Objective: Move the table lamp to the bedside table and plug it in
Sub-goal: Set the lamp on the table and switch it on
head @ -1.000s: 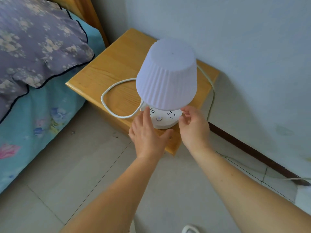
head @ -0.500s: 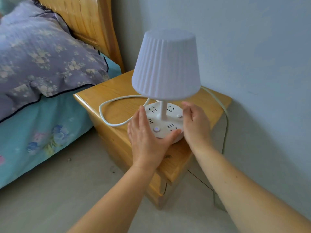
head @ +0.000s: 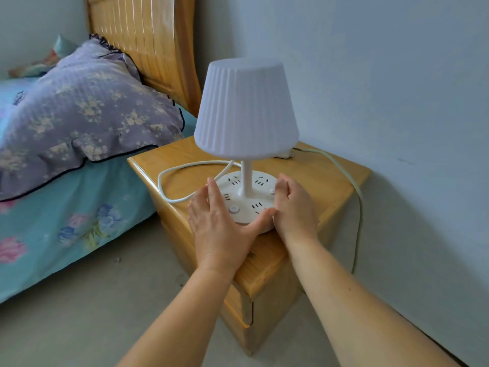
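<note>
A white table lamp (head: 246, 109) with a ribbed shade stands upright on the wooden bedside table (head: 320, 181). Its round base (head: 248, 197) carries several socket slots and a button. My left hand (head: 219, 221) cups the base's left and front rim. Against the right rim lies my right hand (head: 293, 205), fingers curled on it. The lamp's white cord (head: 180, 168) loops over the tabletop to the left. A second pale cord (head: 354, 186) runs from a small plug block behind the lamp down the table's right side.
The bed (head: 66, 213) with a teal floral sheet and a purple floral pillow (head: 84, 120) stands left of the table. A wooden headboard (head: 148, 43) rises behind. The white wall (head: 383, 88) is close on the right. Grey tiled floor (head: 79, 327) lies in front.
The view has dropped lower and closer to the table. Both hands have closed in from near the base's front to gripping its two sides. The lamp stays put.
</note>
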{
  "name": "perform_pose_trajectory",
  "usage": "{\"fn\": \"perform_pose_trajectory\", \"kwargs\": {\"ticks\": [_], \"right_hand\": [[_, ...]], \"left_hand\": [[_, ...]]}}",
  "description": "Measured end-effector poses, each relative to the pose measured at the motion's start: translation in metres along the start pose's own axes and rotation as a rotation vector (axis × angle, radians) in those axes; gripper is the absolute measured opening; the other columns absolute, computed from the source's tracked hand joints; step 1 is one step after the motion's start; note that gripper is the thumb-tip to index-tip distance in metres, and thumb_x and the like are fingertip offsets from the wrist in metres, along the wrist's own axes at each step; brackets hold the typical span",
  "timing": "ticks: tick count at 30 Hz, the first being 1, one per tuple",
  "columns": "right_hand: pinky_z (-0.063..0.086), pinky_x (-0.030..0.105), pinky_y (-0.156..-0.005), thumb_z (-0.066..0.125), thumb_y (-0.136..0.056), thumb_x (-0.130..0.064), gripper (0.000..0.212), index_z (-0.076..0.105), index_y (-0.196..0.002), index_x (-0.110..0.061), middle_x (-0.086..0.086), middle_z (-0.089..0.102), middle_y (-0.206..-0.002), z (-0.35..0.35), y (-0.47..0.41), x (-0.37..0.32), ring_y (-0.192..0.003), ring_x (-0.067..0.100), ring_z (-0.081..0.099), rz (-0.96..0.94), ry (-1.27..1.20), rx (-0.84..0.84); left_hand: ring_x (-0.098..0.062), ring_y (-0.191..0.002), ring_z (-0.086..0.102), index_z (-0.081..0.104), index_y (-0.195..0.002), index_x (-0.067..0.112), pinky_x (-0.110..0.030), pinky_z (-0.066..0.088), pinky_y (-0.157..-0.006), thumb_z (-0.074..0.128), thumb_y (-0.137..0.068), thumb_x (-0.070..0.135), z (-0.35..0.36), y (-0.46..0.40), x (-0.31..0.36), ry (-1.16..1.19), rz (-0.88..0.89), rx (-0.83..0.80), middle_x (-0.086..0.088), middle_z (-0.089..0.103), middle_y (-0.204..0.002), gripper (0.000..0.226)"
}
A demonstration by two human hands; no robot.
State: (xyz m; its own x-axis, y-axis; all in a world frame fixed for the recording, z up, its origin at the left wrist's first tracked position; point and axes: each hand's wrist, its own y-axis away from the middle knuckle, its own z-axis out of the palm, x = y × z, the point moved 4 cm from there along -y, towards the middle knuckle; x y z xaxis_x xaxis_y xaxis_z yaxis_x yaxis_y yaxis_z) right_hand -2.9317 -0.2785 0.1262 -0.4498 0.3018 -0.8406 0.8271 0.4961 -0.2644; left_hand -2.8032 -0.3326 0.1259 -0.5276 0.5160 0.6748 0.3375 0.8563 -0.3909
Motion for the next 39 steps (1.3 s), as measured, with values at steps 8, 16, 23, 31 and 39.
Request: {"fn": "perform_pose_trajectory", "kwargs": {"ticks": [8,16,23,31,39], "right_hand": [[0.031,0.025,-0.073,0.033,-0.095,-0.027,0.035,0.061,-0.112,-0.014,0.006,0.063,-0.117,-0.0033,-0.0024,0.0014,-0.090,0.010,0.046,0.013,-0.020,-0.003],[0.041,0.028,-0.083,0.045,-0.091,-0.040,0.037,0.055,-0.121,-0.021,-0.003,0.060,-0.122,-0.0039,0.0019,0.0044,-0.109,0.014,0.053,0.029,-0.058,-0.113],[0.048,0.034,-0.085,0.047,-0.089,-0.041,0.040,0.053,-0.124,-0.022,-0.003,0.060,-0.122,-0.0029,0.0046,0.0018,-0.107,0.016,0.055,0.020,-0.030,-0.104],[0.037,0.017,-0.060,0.045,-0.091,-0.038,0.038,0.053,-0.123,-0.021,-0.002,0.061,-0.122,-0.0031,0.0060,0.0004,-0.098,0.011,0.053,-0.004,-0.009,-0.084],[0.046,0.025,-0.065,0.047,-0.088,-0.035,0.035,0.054,-0.121,-0.023,-0.003,0.062,-0.117,-0.0017,0.0041,0.0002,-0.099,0.015,0.057,0.041,-0.040,-0.106]], "left_hand": [[-0.022,-0.136,0.014,0.008,-0.145,0.017,-0.042,0.018,-0.113,0.038,-0.038,0.090,0.0025,-0.0011,-0.0041,0.060,0.009,-0.059,-0.004,0.018,-0.152,0.133],[-0.009,-0.132,0.013,0.010,-0.144,0.026,-0.054,0.008,-0.114,0.048,-0.042,0.087,0.0007,0.0017,-0.0032,0.046,0.056,-0.022,0.000,0.023,-0.150,0.125],[-0.016,-0.136,0.021,0.005,-0.141,0.035,-0.054,-0.003,-0.113,0.041,-0.036,0.094,0.0036,0.0011,-0.0091,0.025,-0.024,-0.037,0.001,0.025,-0.149,0.126],[-0.018,-0.136,0.023,0.008,-0.141,0.036,-0.056,0.000,-0.113,0.044,-0.037,0.093,0.0038,-0.0005,-0.0099,0.022,-0.019,-0.039,0.001,0.027,-0.148,0.124],[-0.018,-0.136,0.023,0.006,-0.140,0.037,-0.056,-0.001,-0.112,0.043,-0.036,0.092,0.0039,0.0006,-0.0097,0.014,-0.019,-0.035,0.001,0.027,-0.148,0.124]]}}
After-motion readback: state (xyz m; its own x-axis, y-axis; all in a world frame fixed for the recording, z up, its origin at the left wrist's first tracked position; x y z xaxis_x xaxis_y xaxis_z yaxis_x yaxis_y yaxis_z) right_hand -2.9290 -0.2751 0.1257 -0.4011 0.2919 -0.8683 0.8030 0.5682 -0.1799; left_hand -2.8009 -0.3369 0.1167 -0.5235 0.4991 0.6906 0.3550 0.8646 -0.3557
